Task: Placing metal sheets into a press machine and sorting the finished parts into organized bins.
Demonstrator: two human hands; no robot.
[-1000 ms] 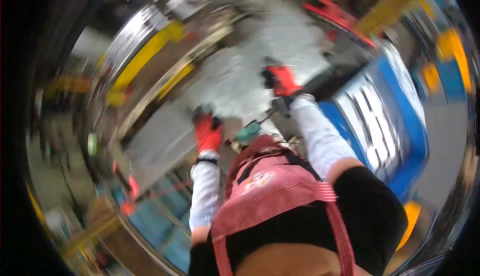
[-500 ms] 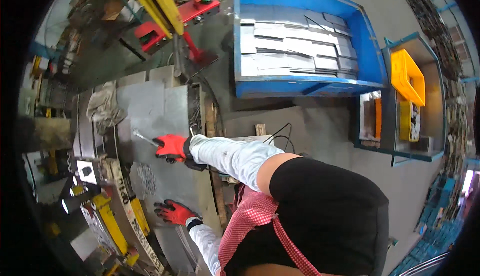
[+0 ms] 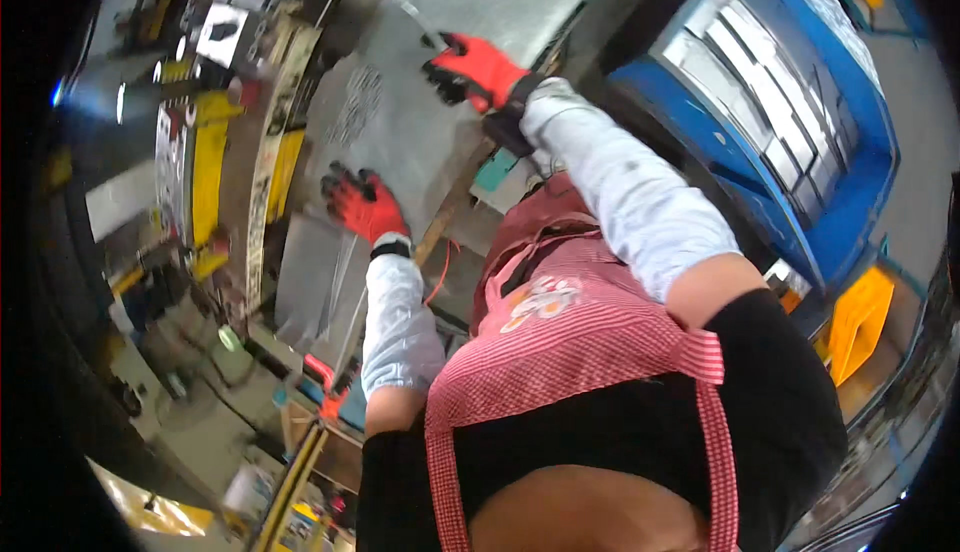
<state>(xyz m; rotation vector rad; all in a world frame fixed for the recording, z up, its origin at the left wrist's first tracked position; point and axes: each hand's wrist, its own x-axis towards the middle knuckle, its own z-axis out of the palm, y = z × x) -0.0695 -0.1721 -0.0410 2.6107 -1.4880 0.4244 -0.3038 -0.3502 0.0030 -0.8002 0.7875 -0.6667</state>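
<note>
My right hand [image 3: 485,74], in a red glove with black fingers, is closed around what looks like a silver wrench [image 3: 416,17]. The tool's far end points away to the upper left, above a grey metal sheet [image 3: 430,137]. My left hand [image 3: 368,207], gloved the same way, is over the sheet's near left part with its fingers apart and nothing in them. Whether its fingertips press on the metal is hard to tell. Between the hands and the machine, a mottled grey patch [image 3: 360,102] shows on the sheet; its make-up is unclear.
Left of the sheet runs a long marked machine bar [image 3: 275,142] with yellow blocks [image 3: 207,167] beside it. A blue bin [image 3: 720,142] of stacked flat metal pieces stands at the right, near a yellow crate [image 3: 862,322]. An orange cable [image 3: 442,272] hangs by the bench edge.
My view has turned, so the bench sits higher in the picture and the blue bin farther right. The wrench stays in my right hand; my left hand remains over the sheet.
</note>
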